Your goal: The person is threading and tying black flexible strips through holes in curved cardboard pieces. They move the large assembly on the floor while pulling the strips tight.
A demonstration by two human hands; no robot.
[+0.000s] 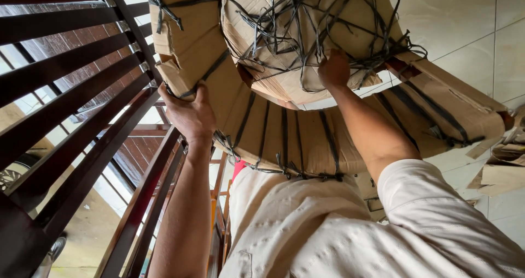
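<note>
1. Head view, main item: I see a large bundle wrapped in brown cardboard [284, 141], bound with dark plastic straps [306, 32]. It fills the upper middle of the frame and is held up in front of the person's chest, against a cream shirt [306, 223].

2. Head view, left hand [188, 114]: it is closed around the left edge of the cardboard, fingers hooked over the rim and thumb spread along the underside. The grip looks firm and carries weight.

3. Head view, right hand [333, 70]: it reaches up into the middle of the bundle, where the straps cross in a loose tangle. The fingers are curled against the cardboard there; I cannot tell whether they hold a strap or only press on the wrapping.

4. Head view, surroundings: a dark wooden slatted frame [71, 103] stands just beside the bundle on the left. Pale floor tiles [465, 21] show on the right, with torn cardboard scraps [500, 171] lying on them at the right edge.

5. Step in hand, my judgement: the bundle is being supported and steadied while the strapping at its middle is worked at. The wrapping is still largely on; several straps remain tight across the lower panel.

6. Next move, my judgement: it calls for the left hand to keep the load steady while the right finds a slack strap. The tangle could snag fingers, and the bundle could tip towards the slats.
</note>
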